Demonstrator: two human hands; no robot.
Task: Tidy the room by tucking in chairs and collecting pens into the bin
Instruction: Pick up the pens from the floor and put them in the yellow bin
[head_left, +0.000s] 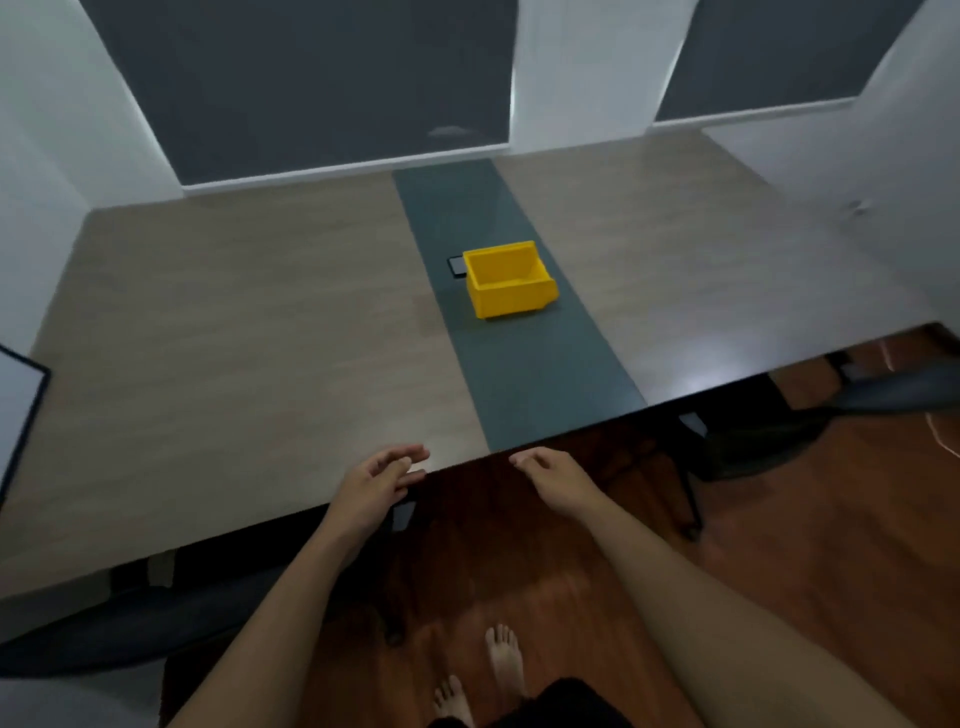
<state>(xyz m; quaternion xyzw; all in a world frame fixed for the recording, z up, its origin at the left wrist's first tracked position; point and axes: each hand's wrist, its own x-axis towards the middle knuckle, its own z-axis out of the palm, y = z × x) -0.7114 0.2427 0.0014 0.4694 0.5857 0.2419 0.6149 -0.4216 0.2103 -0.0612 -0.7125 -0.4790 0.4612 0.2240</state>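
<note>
On table's dark centre strip (519, 364), yellow open-topped bin (506, 278), upright

Small black flat item (456, 266): partly hidden behind the yellow bin (506, 278); identity unclear.
Bin interior: floor hidden by its near wall.
Framed panel (18, 410): cut off at left edge.
Chairs (779, 436): mostly hidden under the table (234, 338), dark, indistinct.
Mark on the table's far right (857, 208): blurred, too small to identify.
Bare feet (504, 660): blurred, one cut off by bottom edge.
</note>
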